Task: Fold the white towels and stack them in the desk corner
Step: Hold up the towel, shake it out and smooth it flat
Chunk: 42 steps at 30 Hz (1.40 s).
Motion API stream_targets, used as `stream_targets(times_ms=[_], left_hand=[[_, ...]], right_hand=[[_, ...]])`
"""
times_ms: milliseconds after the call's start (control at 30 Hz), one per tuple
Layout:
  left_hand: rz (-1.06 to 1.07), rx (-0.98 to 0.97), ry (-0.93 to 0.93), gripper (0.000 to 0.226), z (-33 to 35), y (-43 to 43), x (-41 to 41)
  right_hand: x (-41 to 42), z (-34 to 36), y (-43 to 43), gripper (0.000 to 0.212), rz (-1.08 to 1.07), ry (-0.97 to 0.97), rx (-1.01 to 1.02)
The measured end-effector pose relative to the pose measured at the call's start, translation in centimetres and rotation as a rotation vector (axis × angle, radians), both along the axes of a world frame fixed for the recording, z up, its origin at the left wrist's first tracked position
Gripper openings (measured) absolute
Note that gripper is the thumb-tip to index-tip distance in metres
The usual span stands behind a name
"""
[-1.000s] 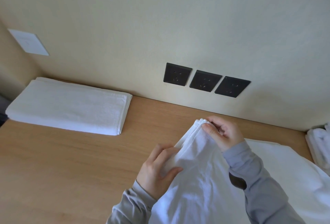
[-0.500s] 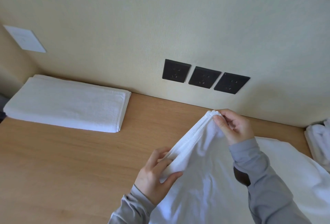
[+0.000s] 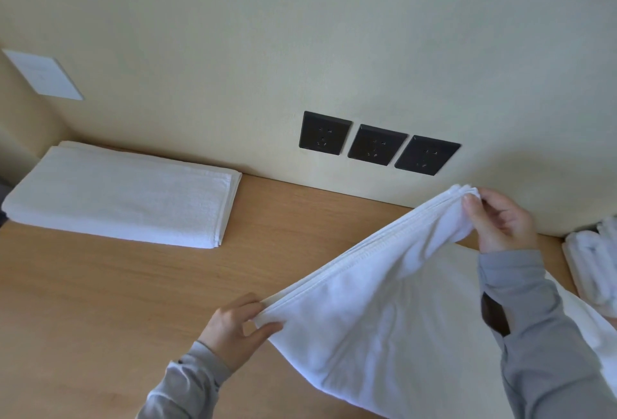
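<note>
The person's left hand [image 3: 238, 328] is pinching one end of a white towel [image 3: 384, 301] between thumb and curled fingers, low over the table [image 3: 100, 301]. The right hand [image 3: 500, 221] is gripping the other end higher up, close to the wall [image 3: 300, 34], with the layered edges bunched at its fingertips. The towel's hem is stretching taut between the two hands, and the rest is hanging down below them toward the person. A folded towel [image 3: 123, 194] is lying flat in the table's corner, well to the left of the left hand. Three black sockets [image 3: 377, 144] are sitting on the wall above, between the hands. Rolled towels [image 3: 594, 268] are lying just right of the right hand.
</note>
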State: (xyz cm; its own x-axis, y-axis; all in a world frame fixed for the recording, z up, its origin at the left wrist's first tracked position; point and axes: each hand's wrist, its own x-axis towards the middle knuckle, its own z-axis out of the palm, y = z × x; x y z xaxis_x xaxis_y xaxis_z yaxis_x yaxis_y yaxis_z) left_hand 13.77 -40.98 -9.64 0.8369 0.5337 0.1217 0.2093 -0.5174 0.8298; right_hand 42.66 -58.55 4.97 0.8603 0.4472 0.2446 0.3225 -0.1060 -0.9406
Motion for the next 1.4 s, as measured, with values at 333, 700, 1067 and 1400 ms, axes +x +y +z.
stream_targets(times_ms=[333,700,1067,1400], left_hand=[[-0.148,0.084,0.005,0.078,1.8,2.3,1.4],[-0.116,0.359,-0.236,0.062,9.7,5.9,6.0],[-0.117,0.612,-0.396,0.055,23.3,5.6,12.4],[-0.163,1.084,-0.524,0.075,41.8,0.9,16.2]], right_hand=[[0.9,-0.7,-0.9,0.028,-0.212,-0.025,0.05],[3.4,3.4,-3.1,0.042,-0.327,-0.102,0.176],[7.7,11.5,-7.0,0.028,-0.403,-0.184,0.413],[9.2,24.2,-13.7,0.04,-0.349,-0.283,0.559]])
